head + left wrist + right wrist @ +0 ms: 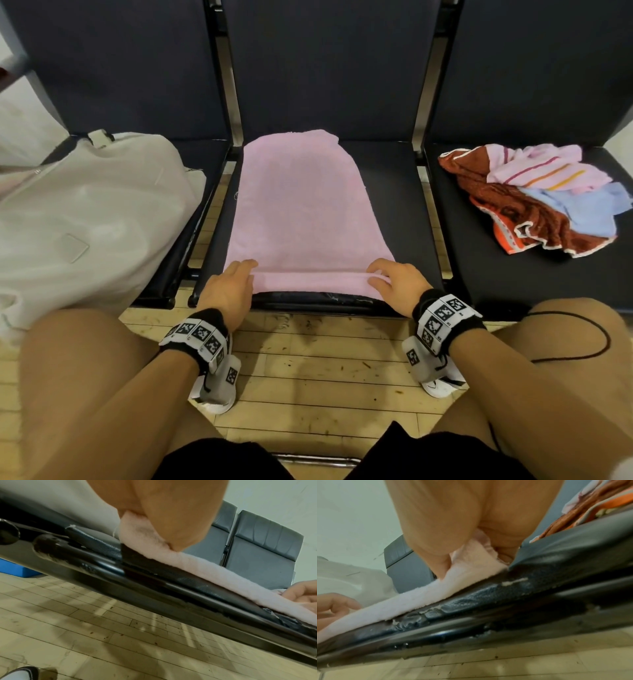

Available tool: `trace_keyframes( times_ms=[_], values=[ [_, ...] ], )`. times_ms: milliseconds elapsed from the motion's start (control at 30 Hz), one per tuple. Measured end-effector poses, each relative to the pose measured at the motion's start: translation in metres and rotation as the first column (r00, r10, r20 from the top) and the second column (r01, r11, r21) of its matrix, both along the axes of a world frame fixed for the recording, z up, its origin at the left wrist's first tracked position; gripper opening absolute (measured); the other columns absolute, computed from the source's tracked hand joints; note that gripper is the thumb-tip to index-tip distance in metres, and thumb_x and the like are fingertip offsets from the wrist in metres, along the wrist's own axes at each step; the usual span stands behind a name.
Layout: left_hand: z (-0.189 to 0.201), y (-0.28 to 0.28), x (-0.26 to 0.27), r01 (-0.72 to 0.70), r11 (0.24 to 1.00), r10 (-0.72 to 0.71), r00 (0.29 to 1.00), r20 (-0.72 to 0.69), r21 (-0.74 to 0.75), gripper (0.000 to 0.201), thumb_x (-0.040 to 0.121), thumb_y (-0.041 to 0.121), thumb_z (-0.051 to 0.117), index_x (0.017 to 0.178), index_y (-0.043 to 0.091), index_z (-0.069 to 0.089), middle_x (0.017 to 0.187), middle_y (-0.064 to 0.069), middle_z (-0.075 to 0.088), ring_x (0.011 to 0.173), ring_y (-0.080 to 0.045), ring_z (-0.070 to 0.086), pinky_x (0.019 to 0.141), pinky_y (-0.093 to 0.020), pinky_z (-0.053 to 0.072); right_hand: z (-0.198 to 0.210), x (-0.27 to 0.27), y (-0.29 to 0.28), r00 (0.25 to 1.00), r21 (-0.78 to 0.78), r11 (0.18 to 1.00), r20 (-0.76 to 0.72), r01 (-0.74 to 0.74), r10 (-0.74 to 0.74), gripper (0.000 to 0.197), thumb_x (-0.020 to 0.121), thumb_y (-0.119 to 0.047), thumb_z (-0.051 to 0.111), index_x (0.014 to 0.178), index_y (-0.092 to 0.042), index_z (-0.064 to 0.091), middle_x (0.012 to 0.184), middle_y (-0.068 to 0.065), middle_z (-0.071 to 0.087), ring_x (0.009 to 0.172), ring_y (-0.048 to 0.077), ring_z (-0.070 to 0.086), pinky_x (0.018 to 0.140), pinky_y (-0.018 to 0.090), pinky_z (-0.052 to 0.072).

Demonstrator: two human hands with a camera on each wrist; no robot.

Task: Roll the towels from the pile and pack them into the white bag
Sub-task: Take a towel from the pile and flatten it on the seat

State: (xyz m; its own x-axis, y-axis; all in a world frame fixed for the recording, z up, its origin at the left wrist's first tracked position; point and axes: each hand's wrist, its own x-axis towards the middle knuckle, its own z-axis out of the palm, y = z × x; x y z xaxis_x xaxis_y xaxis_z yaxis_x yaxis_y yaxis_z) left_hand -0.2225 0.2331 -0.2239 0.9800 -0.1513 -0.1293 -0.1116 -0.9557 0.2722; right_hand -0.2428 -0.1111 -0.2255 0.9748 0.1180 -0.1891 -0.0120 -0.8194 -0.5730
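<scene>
A pink towel [301, 205] lies spread lengthwise on the middle black seat [394, 205], its near edge turned over into a low roll [310, 282]. My left hand [233, 281] pinches the roll's left end [142, 534]. At the roll's right end [477, 563] my right hand [390, 277] curls its fingers and thumb round the fold. The white bag [85, 212] slumps on the left seat. A pile of towels [534, 198], brown, striped pink and light blue, sits on the right seat.
Dark seat backs [325, 68] rise behind all three seats. Gaps with metal frame bars [205, 212] separate the seats. My bare knees [102, 394] and white shoes [219, 401] are over the wooden floor [325, 370] in front.
</scene>
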Motion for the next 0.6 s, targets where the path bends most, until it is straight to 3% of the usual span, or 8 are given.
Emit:
trace_keyframes(
  times_ms=[67, 167, 233, 300, 367, 400, 500, 600],
  values=[
    [-0.004, 0.002, 0.001, -0.003, 0.999, 0.001, 0.999, 0.044, 0.047, 0.038, 0.103, 0.022, 0.043, 0.141, 0.024, 0.045, 0.135, -0.005, 0.051, 0.109, -0.034, 0.053, 0.093, -0.044, 0.043, 0.000, 0.001, -0.001, 0.999, 0.005, 0.999, -0.025, 0.042, -0.042, 0.022, 0.094, -0.028, 0.062, 0.115, -0.023, 0.062, 0.101, -0.005, 0.060, 0.092, 0.017, 0.058, 0.084, 0.029, 0.050],
    [-0.008, 0.003, 0.004, 0.042, 0.995, -0.061, 0.972, 0.228, 0.087, 0.036, 0.086, 0.009, 0.067, 0.120, 0.020, 0.064, 0.123, -0.006, 0.056, 0.114, -0.030, 0.048, 0.099, -0.048, 0.031, 0.001, 0.003, -0.002, 0.993, -0.161, 0.987, 0.111, -0.013, 0.031, 0.023, 0.091, -0.025, 0.064, 0.114, -0.022, 0.064, 0.111, -0.005, 0.061, 0.104, 0.018, 0.055, 0.092, 0.030, 0.045],
    [-0.007, -0.002, 0.004, 0.092, 0.991, -0.116, 0.949, 0.294, 0.095, 0.043, 0.071, -0.005, 0.075, 0.107, 0.018, 0.070, 0.115, -0.007, 0.060, 0.107, -0.030, 0.052, 0.092, -0.048, 0.035, 0.002, 0.004, 0.003, 0.965, -0.307, 0.949, 0.224, -0.066, 0.140, 0.021, 0.087, -0.017, 0.063, 0.108, -0.021, 0.068, 0.114, -0.006, 0.063, 0.106, 0.020, 0.053, 0.092, 0.032, 0.041],
    [-0.001, -0.014, 0.000, 0.190, 0.978, -0.206, 0.931, 0.302, 0.081, 0.044, 0.062, -0.011, 0.077, 0.098, 0.013, 0.072, 0.104, -0.008, 0.065, 0.094, -0.032, 0.058, 0.080, -0.048, 0.048, 0.002, 0.004, 0.009, 0.937, -0.366, 0.920, 0.251, -0.139, 0.242, 0.026, 0.081, -0.002, 0.065, 0.101, -0.017, 0.072, 0.109, -0.002, 0.067, 0.100, 0.024, 0.057, 0.087, 0.035, 0.046],
    [0.002, -0.025, -0.008, 0.285, 0.958, -0.281, 0.920, 0.272, 0.023, 0.028, 0.073, -0.001, 0.072, 0.098, 0.011, 0.070, 0.099, -0.007, 0.067, 0.088, -0.030, 0.060, 0.074, -0.044, 0.054, 0.000, 0.001, 0.016, 0.926, -0.345, 0.910, 0.212, -0.229, 0.313, 0.031, 0.079, 0.004, 0.061, 0.101, -0.013, 0.073, 0.107, 0.003, 0.069, 0.099, 0.027, 0.058, 0.086, 0.039, 0.051],
    [0.000, -0.028, -0.011, 0.302, 0.953, -0.291, 0.923, 0.252, -0.005, 0.019, 0.082, 0.009, 0.065, 0.100, 0.011, 0.069, 0.100, -0.006, 0.066, 0.088, -0.029, 0.060, 0.073, -0.043, 0.054, 0.001, -0.001, 0.020, 0.937, -0.324, 0.913, 0.161, -0.247, 0.311, 0.028, 0.084, 0.000, 0.057, 0.106, -0.012, 0.071, 0.111, 0.003, 0.068, 0.103, 0.026, 0.056, 0.089, 0.039, 0.050],
    [-0.007, -0.028, -0.014, 0.302, 0.953, -0.298, 0.945, 0.134, -0.010, 0.034, 0.091, 0.035, 0.042, 0.103, 0.015, 0.068, 0.102, -0.002, 0.066, 0.090, -0.027, 0.058, 0.075, -0.040, 0.051, 0.002, -0.006, 0.023, 0.958, -0.297, 0.926, 0.094, -0.232, 0.270, 0.027, 0.093, -0.024, 0.049, 0.114, -0.016, 0.065, 0.117, 0.000, 0.062, 0.108, 0.021, 0.051, 0.091, 0.036, 0.048],
    [-0.010, -0.023, -0.009, 0.278, 0.960, -0.280, 0.954, 0.111, 0.031, 0.027, 0.091, 0.030, 0.055, 0.112, 0.016, 0.066, 0.111, -0.002, 0.065, 0.099, -0.026, 0.056, 0.084, -0.040, 0.049, -0.001, -0.007, 0.020, 0.957, -0.317, 0.921, 0.101, -0.227, 0.271, 0.033, 0.093, -0.031, 0.052, 0.123, -0.019, 0.062, 0.125, -0.002, 0.058, 0.112, 0.019, 0.050, 0.094, 0.035, 0.047]
  ],
)
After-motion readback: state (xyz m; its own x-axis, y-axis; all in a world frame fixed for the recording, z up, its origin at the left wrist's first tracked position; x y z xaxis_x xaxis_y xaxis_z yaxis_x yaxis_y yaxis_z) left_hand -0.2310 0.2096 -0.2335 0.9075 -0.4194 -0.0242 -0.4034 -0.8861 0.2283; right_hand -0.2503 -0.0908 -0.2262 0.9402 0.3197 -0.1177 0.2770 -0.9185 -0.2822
